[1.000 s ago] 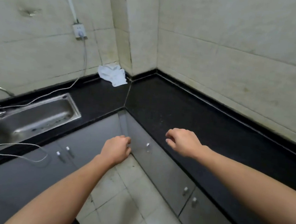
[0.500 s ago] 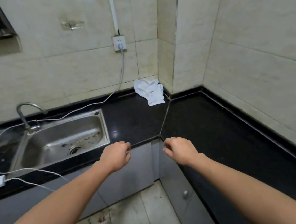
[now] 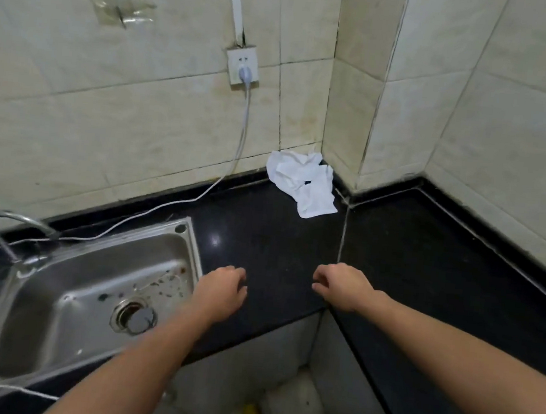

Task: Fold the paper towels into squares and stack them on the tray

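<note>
Crumpled white paper towels (image 3: 304, 183) lie in a loose heap at the back of the black counter (image 3: 262, 239), against the tiled wall near the inner corner. My left hand (image 3: 221, 293) hovers over the counter's front part, just right of the sink, fingers loosely curled and holding nothing. My right hand (image 3: 344, 287) hangs near the seam between the two counter sections, fingers also loosely curled and empty. Both hands are well short of the towels. No tray is in view.
A steel sink (image 3: 89, 302) with a tap (image 3: 12, 228) sits at the left. A white cable (image 3: 241, 137) runs from a wall socket (image 3: 243, 65) down across the counter behind the sink. Grey cabinet fronts and floor show below the counter edge.
The view has swung left and moved closer to the corner. Both hands now hang over the counter instead of in front of the cabinets, and the towels look nearer.
</note>
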`<state>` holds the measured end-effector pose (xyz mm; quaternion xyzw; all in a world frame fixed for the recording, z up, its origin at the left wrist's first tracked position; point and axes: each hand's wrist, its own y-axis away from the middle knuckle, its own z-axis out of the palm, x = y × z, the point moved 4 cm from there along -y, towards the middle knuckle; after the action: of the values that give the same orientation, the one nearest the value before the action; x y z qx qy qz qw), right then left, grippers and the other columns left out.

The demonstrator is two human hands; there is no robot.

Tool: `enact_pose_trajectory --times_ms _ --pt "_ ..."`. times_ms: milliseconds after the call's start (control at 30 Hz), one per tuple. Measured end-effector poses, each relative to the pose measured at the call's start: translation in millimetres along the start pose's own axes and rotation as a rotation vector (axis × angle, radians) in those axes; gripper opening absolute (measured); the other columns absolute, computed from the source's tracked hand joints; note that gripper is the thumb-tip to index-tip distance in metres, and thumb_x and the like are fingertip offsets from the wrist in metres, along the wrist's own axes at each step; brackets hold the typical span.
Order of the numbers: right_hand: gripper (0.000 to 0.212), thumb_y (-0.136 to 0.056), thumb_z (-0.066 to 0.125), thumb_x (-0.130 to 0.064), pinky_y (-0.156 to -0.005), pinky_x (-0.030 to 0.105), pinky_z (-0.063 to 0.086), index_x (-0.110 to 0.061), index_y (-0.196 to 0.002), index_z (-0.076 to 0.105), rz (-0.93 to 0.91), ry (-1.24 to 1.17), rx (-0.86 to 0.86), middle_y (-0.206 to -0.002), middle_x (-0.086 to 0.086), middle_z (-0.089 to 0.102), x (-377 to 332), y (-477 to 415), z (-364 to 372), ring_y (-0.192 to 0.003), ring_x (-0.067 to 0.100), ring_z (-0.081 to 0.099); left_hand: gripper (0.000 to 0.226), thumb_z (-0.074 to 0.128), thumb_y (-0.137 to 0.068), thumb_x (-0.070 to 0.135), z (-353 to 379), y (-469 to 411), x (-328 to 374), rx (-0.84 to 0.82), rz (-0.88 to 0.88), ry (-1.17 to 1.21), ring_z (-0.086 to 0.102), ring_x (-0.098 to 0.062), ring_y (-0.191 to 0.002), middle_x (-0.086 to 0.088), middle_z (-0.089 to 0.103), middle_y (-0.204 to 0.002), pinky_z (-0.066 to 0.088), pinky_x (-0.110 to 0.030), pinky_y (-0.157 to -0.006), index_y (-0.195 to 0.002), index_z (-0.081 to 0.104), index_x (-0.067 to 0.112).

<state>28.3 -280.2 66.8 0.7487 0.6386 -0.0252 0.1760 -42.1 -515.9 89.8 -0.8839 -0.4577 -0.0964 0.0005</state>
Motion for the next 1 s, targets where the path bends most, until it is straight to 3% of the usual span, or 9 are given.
enact_pose_trajectory --times_ms 333,600,800,900,1000 --pt "0.022 -0.09 0.057 -0.04 -0.084 0.037 0.051 -0.028 -0.106 0.065 0.265 -0.127 -0.02 -0.106 0.0 0.068 37.2 -129.9 -19.8 -0.1 0.023 0.063 0.023 0.05 -0.091 0.035 -4.7 -164.6 -53.0 -0.079 0.124 0.033 0.061 -0.023 -0.097 -0.001 0.063 -0.106 0.05 -0.035 -0.078 -0.107 0.06 0.021" --pt "0.021 -0.088 0.061 -0.037 -0.085 0.035 0.052 -0.026 -0.105 0.065 0.333 -0.159 -0.08 -0.107 0.001 0.068 86.0 -216.3 -8.9 -0.099 0.023 0.063 0.022 0.051 -0.093 0.034 28.2 -220.6 -57.6 -0.167 0.086 0.1 0.059 -0.018 -0.092 0.001 0.061 -0.104 0.046 -0.031 -0.074 -0.107 0.059 0.02" --pt "0.032 -0.086 0.061 -0.023 -0.085 0.037 0.048 -0.017 -0.118 0.061 0.295 -0.077 -0.035 -0.12 0.008 0.059 111.3 -304.2 -0.6 -0.108 0.028 0.057 0.02 0.049 -0.093 0.033 49.9 -247.9 -73.2 -0.26 0.007 0.096 0.059 -0.019 -0.091 0.0 0.061 -0.103 0.048 -0.032 -0.074 -0.105 0.059 0.02" --pt "0.044 -0.086 0.06 -0.017 -0.086 0.038 0.046 -0.013 -0.129 0.051 0.252 0.065 -0.057 -0.128 0.011 0.049 116.9 -335.0 9.2 -0.116 0.03 0.048 0.019 0.051 -0.092 0.032 57.6 -254.9 -79.6 -0.269 -0.035 0.114 0.06 -0.02 -0.088 -0.001 0.062 -0.1 0.048 -0.032 -0.072 -0.103 0.06 0.019" --pt "0.04 -0.087 0.059 -0.016 -0.081 0.038 0.047 -0.011 -0.126 0.052 0.263 0.218 -0.083 -0.127 0.011 0.048 120.5 -351.8 16.0 -0.115 0.029 0.05 0.02 0.052 -0.092 0.031 64.1 -251.8 -84.4 -0.292 -0.067 0.131 0.06 -0.021 -0.088 -0.001 0.062 -0.098 0.049 -0.033 -0.073 -0.103 0.06 0.017"
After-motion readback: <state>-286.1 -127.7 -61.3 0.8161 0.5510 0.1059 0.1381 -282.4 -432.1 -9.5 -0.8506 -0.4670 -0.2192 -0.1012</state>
